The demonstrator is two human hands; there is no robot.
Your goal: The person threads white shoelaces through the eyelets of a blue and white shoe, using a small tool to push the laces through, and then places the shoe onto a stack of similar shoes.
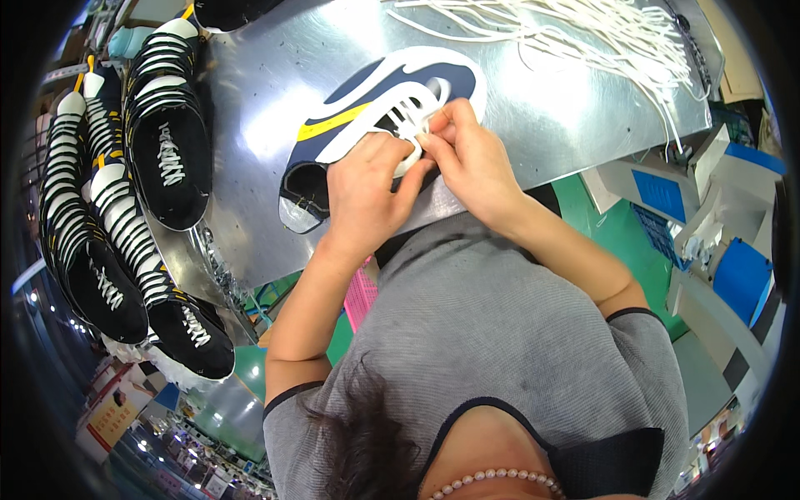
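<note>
At the far left, a crowded row of black shoe uppers with white bands and white laces point(125, 200) curves along the left edge of the sheet-metal worktable point(258, 92), overhanging it and leaving no free margin on that side. Between this row and the work in hand lies an open strip of bare metal. Near the table's front edge lies a navy blue shoe upper with white overlays and a yellow stripe point(367, 108), heel end toward the person and close to the rim. The left hand point(367, 192) presses down on the upper's midsection, fingers curled together over the lacing area, thumb and forefinger closed on a flat white lace point(410, 154). The right hand point(471, 158) meets it just beside the eyelets, fingertips pinched on the same lace; the two hands touch. Behind and to the right, a loose pile of white laces point(600, 33) spreads across the table's far right corner, well apart from the hands, with clear metal between. Beyond the right edge stand white and blue boxes point(733, 242) on a green floor point(608, 233).
</note>
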